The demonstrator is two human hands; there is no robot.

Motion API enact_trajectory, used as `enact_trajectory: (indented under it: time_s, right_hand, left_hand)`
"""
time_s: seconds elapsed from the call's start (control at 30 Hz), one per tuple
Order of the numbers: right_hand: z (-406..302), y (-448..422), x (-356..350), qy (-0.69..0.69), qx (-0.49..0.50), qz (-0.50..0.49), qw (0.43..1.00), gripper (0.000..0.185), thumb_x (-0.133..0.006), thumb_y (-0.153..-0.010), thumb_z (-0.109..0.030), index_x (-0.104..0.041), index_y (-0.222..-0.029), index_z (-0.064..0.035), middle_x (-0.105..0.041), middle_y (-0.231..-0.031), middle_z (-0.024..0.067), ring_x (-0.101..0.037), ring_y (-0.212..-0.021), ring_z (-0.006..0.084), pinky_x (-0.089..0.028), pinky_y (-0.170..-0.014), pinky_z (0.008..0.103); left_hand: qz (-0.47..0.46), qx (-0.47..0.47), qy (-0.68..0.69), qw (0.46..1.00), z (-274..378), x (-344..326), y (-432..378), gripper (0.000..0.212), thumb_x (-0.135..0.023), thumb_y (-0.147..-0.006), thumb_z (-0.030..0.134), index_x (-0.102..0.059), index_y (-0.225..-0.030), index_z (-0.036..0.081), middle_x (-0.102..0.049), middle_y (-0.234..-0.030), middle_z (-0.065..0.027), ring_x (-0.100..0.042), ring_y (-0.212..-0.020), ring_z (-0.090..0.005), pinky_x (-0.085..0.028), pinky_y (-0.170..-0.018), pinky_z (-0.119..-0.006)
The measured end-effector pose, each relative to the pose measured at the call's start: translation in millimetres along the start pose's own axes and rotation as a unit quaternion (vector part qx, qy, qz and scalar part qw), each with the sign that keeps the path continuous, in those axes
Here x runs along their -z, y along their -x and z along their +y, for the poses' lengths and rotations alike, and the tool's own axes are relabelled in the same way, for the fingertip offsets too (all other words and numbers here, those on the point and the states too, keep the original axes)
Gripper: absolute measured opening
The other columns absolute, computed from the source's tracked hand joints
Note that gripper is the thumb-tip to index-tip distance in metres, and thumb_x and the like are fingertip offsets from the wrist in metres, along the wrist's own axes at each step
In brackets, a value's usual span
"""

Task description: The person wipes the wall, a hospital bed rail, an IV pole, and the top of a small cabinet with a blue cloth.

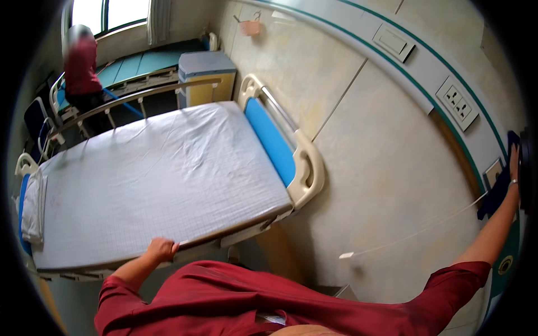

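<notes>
My left hand point(162, 250) is closed around the side rail point(222, 235) along the near edge of a hospital bed. A pale, wrinkled sheet point(159, 185) covers the mattress. At the far right, my right hand point(513, 164) lies with fingers extended on a dark blue cloth point(496, 199), pressing it against the wall-mounted service panel point(473, 86). The cloth hangs beside a socket plate point(492, 173). Part of this hand is cut off by the dark rim of the view.
A white cord with a pull switch point(346, 255) hangs by the wall. The blue headboard point(271, 143) stands near it. Folded white bedding point(33, 208) rests at the foot end. Beyond are a bedside cabinet point(208, 80), another bed point(138, 65) and a person in red point(82, 63).
</notes>
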State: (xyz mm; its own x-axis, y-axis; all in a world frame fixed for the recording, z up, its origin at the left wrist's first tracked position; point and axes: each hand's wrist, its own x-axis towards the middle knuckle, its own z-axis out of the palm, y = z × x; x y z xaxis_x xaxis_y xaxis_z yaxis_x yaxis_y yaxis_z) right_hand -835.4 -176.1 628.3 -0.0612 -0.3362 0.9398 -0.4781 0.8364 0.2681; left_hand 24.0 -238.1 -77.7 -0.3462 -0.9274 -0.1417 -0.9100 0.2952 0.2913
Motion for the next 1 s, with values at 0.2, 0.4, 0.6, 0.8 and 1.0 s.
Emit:
enact_trajectory:
  time_s: [0.2,0.4,0.6,0.8,1.0]
  right_hand:
    - [-176,-57,24,-0.086,0.085,-0.154,0.981,0.05,-0.034,-0.087,-0.037,-0.059,-0.089,0.0058,-0.057,-0.093,0.0245,-0.055,-0.083,0.0352,-0.042,-0.074,0.041]
    - [-373,-76,79,-0.134,0.144,-0.152,0.969,0.049,-0.033,-0.085,-0.035,-0.059,-0.091,0.0052,-0.056,-0.097,0.0257,-0.054,-0.087,0.038,-0.04,-0.08,0.0423]
    - [-541,-89,73,-0.165,0.168,-0.083,0.968,0.048,-0.034,-0.083,-0.039,-0.051,-0.114,-0.007,-0.046,-0.12,0.0186,-0.045,-0.109,0.0361,-0.035,-0.092,0.0449]
    - [-650,-79,68,-0.145,0.161,0.025,0.976,0.047,-0.039,-0.084,-0.044,-0.046,-0.116,-0.0097,-0.045,-0.122,0.0149,-0.042,-0.113,0.0324,-0.033,-0.093,0.0433]
    - [-736,-42,52,-0.113,0.26,0.198,0.938,0.047,-0.044,-0.082,-0.043,-0.045,-0.118,-0.0123,-0.043,-0.124,0.0125,-0.039,-0.115,0.0272,-0.026,-0.096,0.0418]
  left_hand:
    - [-0.052,0.03,0.002,0.998,8,16,11,0.037,-0.046,-0.08,0.035,-0.059,-0.063,0.004,-0.058,-0.062,-0.0162,-0.056,-0.06,-0.0348,-0.044,-0.056,-0.044]
    - [-0.064,0.03,0.02,0.997,5,15,7,0.037,-0.047,-0.078,0.037,-0.059,-0.063,0.005,-0.057,-0.061,-0.0156,-0.056,-0.058,-0.035,-0.043,-0.055,-0.044]
    - [-0.183,0.102,0.043,0.977,4,10,4,0.046,-0.044,-0.075,0.05,-0.061,-0.07,0.008,-0.058,-0.063,-0.016,-0.057,-0.063,-0.0355,-0.045,-0.057,-0.044]
    - [-0.213,0.126,0.048,0.968,3,13,2,0.048,-0.045,-0.072,0.055,-0.062,-0.072,0.01,-0.06,-0.066,-0.0126,-0.058,-0.066,-0.0321,-0.045,-0.059,-0.042]
    - [-0.218,0.149,0.061,0.963,0,13,-1,0.053,-0.044,-0.07,0.061,-0.065,-0.076,0.013,-0.062,-0.07,-0.0093,-0.06,-0.07,-0.0282,-0.046,-0.06,-0.039]
